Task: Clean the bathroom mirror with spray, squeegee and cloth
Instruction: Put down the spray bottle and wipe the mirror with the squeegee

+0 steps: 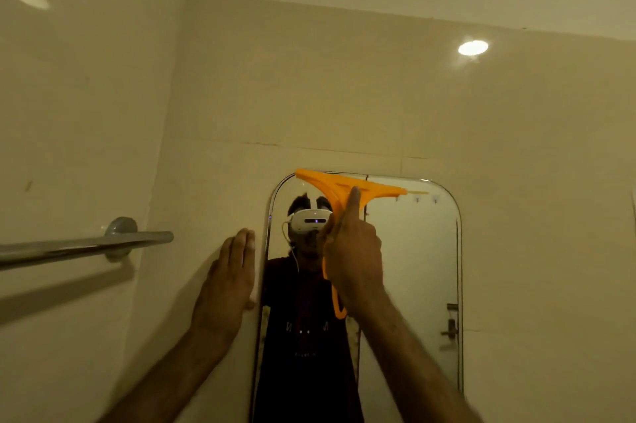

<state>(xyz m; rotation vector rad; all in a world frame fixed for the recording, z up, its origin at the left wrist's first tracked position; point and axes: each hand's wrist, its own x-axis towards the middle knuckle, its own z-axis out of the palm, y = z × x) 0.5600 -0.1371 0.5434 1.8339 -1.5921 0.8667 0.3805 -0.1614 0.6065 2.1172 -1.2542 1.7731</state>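
A tall mirror with rounded corners hangs on the beige tiled wall. My right hand grips the handle of an orange squeegee, thumb stretched up along it. The squeegee's blade lies against the glass along the mirror's top edge, tilted slightly down to the right. My left hand rests flat on the wall just left of the mirror's frame, fingers straight and pointing up. No spray bottle or cloth is in view.
A metal towel bar juts from the left wall at hand height. The mirror reflects a person with a headset, a door and its latch. A ceiling light glows above right.
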